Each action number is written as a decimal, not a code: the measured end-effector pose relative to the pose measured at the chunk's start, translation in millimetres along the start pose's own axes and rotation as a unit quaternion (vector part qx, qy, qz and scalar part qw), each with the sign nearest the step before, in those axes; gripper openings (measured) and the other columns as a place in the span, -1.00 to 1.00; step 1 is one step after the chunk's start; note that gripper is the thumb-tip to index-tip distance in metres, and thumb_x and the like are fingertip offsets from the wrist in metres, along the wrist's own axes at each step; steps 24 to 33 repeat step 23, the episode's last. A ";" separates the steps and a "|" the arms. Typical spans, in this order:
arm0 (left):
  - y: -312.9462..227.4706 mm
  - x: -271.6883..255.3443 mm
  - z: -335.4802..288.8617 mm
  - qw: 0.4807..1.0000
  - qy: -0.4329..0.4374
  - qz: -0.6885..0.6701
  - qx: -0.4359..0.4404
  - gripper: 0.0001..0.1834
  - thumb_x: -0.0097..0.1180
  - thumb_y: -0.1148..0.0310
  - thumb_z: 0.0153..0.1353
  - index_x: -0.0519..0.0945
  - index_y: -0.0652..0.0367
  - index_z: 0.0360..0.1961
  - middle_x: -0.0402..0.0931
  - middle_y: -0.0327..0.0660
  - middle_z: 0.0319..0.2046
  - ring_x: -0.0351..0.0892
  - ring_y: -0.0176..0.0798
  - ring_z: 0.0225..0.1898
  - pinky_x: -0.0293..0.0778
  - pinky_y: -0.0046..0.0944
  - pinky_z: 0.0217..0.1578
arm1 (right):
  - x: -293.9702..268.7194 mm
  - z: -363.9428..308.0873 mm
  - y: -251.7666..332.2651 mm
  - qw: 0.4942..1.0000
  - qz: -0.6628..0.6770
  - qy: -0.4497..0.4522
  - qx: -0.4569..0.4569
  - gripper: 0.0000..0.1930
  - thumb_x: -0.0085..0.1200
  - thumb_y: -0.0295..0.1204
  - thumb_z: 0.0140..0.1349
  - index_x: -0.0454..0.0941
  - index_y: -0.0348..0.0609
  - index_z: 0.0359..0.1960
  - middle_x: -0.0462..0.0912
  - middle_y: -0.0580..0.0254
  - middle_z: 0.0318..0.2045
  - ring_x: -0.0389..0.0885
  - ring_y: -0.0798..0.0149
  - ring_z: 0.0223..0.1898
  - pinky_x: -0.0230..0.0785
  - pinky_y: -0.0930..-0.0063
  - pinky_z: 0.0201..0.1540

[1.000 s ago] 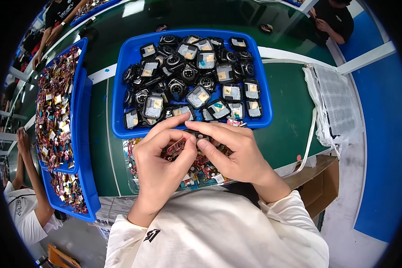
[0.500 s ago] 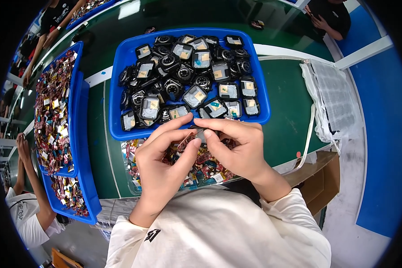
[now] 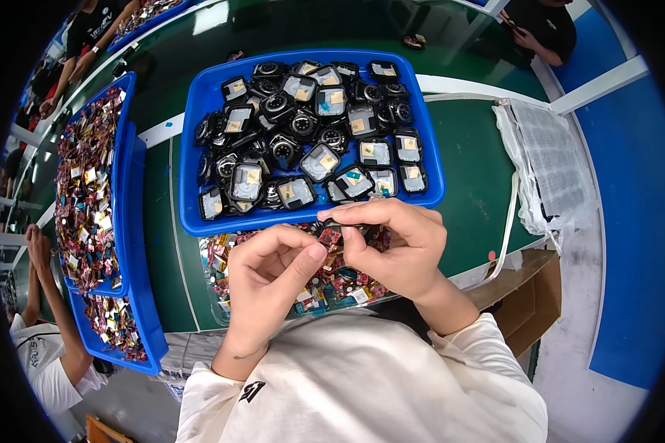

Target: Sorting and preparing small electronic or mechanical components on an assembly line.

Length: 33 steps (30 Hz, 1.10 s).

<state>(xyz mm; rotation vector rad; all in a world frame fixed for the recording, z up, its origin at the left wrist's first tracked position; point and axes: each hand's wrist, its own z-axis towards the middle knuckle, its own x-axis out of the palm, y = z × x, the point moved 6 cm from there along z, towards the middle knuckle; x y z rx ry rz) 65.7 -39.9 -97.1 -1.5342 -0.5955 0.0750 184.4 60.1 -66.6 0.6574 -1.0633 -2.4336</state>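
Observation:
My left hand pinches a small red circuit board between thumb and finger. Opposite it, my right hand grips a black watch case, largely covered by the fingers. Board and case meet between the fingertips; whether they are joined cannot be made out. Both hands are over a clear shallow tray heaped with red circuit boards and small battery-like pieces. Just beyond lies a blue bin full of black watch cases, several of them showing pale backs with tan stickers.
Stacked blue bins of circuit boards stand at the left. On the right of the green table lie plastic-wrapped trays, with a cardboard box below. Other people's arms show at the left, another person at the far right.
My hands have turned and come slightly lower, away from the blue bin. The red circuit board now shows its face, and my left fingers have drawn back from the right ones.

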 end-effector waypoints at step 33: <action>-2.3 -12.2 4.1 0.981 0.062 0.173 0.065 -0.82 0.38 0.55 -0.05 0.69 0.26 -0.35 0.61 -0.17 -0.49 0.48 -0.48 -0.50 0.39 -0.49 -0.45 | -6.3 7.3 20.0 0.972 0.033 0.228 -0.043 -0.62 0.27 -0.64 -0.13 0.71 -0.05 -0.19 0.67 0.12 -0.35 0.60 0.18 -0.46 0.44 0.47 -0.41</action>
